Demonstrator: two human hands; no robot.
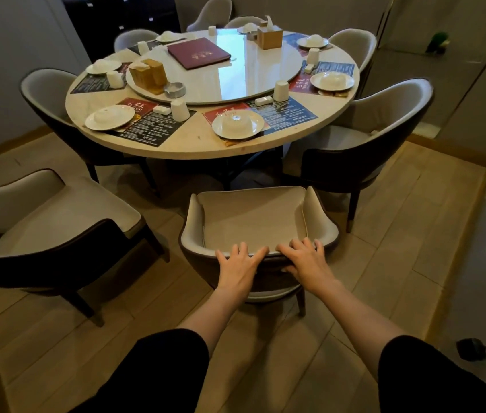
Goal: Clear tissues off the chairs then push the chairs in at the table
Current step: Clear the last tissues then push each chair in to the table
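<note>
A beige chair (253, 222) with a dark outer shell stands right in front of me, pulled out from the round table (200, 141). Its seat is bare, with no tissue on it. My left hand (240, 265) and my right hand (307, 260) both rest on the top edge of its backrest, fingers curled over the rim. A second pulled-out chair (57, 222) stands at the left, also bare. The chair at the right (364, 138) has a small white scrap (374, 132) at the back of its seat.
The table carries plates, cups, placemats, a glass turntable (235, 79), a maroon menu and wooden boxes. More chairs ring the far side. A floor step runs along the right (456, 222). A dark cabled object (471, 348) lies on the lower floor at right.
</note>
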